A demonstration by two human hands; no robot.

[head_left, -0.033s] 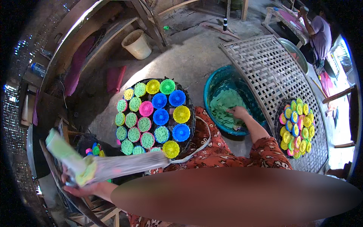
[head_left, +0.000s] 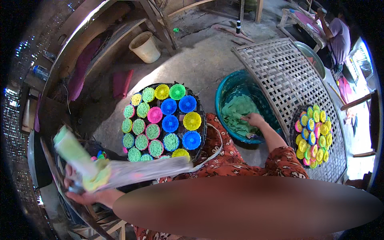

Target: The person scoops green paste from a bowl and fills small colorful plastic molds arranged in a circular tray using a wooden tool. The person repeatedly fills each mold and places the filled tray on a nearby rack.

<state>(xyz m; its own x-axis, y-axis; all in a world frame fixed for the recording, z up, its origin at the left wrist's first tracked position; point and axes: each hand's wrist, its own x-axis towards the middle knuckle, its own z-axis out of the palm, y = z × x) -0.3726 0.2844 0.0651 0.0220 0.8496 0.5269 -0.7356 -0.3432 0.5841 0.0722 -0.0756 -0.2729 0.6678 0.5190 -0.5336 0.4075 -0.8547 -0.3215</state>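
My left hand (head_left: 78, 191) is wrapped round a long-handled dough press (head_left: 138, 174), blurred by motion, with pale green dough stuck on its parts. The press reaches over the near edge of a round dark tray (head_left: 182, 87). On that tray stand small fluted cups in blue, yellow, pink and green; many hold nests of pale green strands (head_left: 141, 142), others show bare insides, like a blue cup (head_left: 191, 140). Inside a teal basin (head_left: 222, 127), my right hand (head_left: 255, 119) closes its fingers on soft green dough (head_left: 238, 110); some fingertips are hidden.
A woven bamboo panel (head_left: 276, 60) leans over the basin's right side, with a second round arrangement of colourful cups (head_left: 313, 136) on it. A whitish bucket (head_left: 145, 48) stands at the far left. Another person (head_left: 340, 38) works at a low table at the far right.
My left hand and the press have shifted slightly right, and the long handle covers more of the nearest yellow cup. My right hand has barely moved in the dough.
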